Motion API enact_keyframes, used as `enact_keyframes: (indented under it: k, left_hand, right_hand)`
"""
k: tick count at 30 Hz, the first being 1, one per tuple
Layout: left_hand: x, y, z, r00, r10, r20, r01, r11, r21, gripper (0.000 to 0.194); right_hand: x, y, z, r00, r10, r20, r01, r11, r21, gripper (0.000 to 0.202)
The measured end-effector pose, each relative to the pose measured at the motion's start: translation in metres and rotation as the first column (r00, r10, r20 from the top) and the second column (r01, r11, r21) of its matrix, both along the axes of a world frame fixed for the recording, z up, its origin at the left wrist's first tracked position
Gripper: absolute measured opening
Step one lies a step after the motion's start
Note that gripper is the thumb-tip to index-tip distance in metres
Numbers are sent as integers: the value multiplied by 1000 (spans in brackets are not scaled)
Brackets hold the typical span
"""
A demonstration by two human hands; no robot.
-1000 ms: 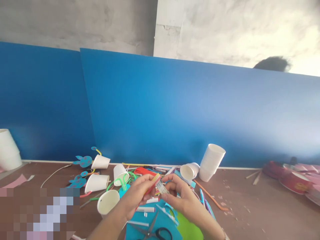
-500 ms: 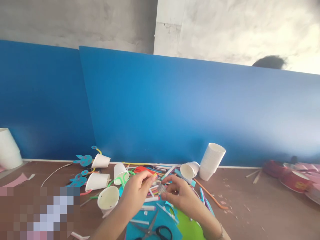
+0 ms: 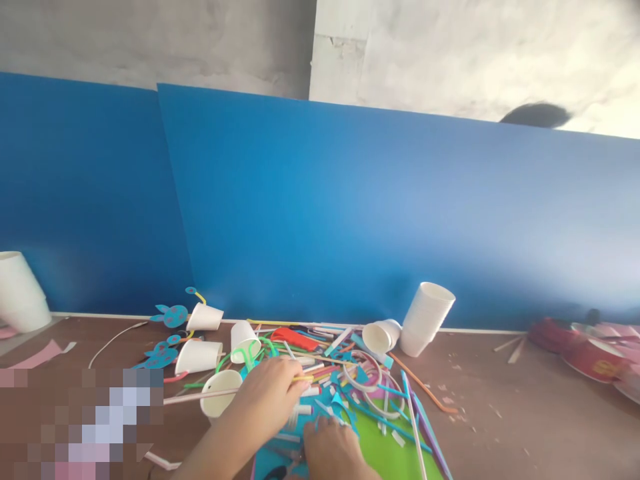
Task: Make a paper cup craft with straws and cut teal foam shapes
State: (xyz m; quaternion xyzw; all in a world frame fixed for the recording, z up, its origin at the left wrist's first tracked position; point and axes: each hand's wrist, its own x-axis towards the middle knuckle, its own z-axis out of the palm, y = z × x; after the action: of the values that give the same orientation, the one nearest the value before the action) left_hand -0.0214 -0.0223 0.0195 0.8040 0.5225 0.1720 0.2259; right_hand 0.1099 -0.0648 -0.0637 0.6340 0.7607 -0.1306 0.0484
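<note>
My left hand (image 3: 270, 393) is closed, pinching a thin yellow stick (image 3: 303, 378) whose tip shows past the fingers. A clear fork-like piece (image 3: 293, 420) shows just below that hand. Lower down, my right hand (image 3: 333, 447) curls over a pair of scissors (image 3: 293, 457) with dark handles; its fingertips are hidden. The scissors lie on blue paper (image 3: 270, 447), with green paper (image 3: 380, 443) to the right. Beside the left forearm stands an open white paper cup (image 3: 216, 403), and a pale pink straw (image 3: 185, 398) crosses in front of it.
Stacked cups (image 3: 427, 320) stand by the blue partition (image 3: 325, 213). Blue paper rabbits (image 3: 175, 315) are attached to tipped cups (image 3: 205, 317). A red utility knife (image 3: 295, 338), markers, straws and tape rings (image 3: 365, 373) crowd the table middle. Red bowls (image 3: 593, 360) sit at right.
My hands have come apart. The right hand has moved down and left onto the scissors. The left hand has dropped slightly, still holding the yellow stick, and the tape rings have come into view.
</note>
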Motion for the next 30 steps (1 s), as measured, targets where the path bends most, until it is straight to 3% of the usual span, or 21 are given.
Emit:
enact_keyframes:
  k: [3, 7, 10, 16, 21, 26, 30]
  left_hand:
    - [-3, 1, 4, 999, -23, 44, 24, 1000, -4, 23]
    - [-7, 4, 10, 996, 20, 81, -18, 1000, -23, 17]
    - [-9, 6, 13, 995, 57, 80, -55, 998, -26, 15]
    - [-13, 8, 11, 993, 97, 74, -99, 995, 24, 15]
    - [-13, 10, 13, 990, 114, 84, -115, 993, 11, 15]
    - [-16, 11, 17, 995, 61, 83, -59, 998, -28, 16]
    - [-19, 13, 16, 994, 19, 104, -17, 1000, -17, 20]
  right_hand:
    - [-15, -2, -31, 999, -30, 16, 25, 971, 238, 11]
    - [-15, -3, -49, 998, -59, 6, 53, 928, 369, 23]
    - [-13, -1, -47, 998, -42, 49, 24, 946, 323, 8]
    - [-26, -4, -49, 992, -118, 53, 84, 900, 427, 17]
    - [-24, -3, -44, 993, -119, 7, 109, 929, 353, 12]
    - [-4, 5, -30, 994, -57, 90, 26, 952, 306, 34]
    - [16, 10, -5, 994, 42, 103, -59, 983, 171, 33]
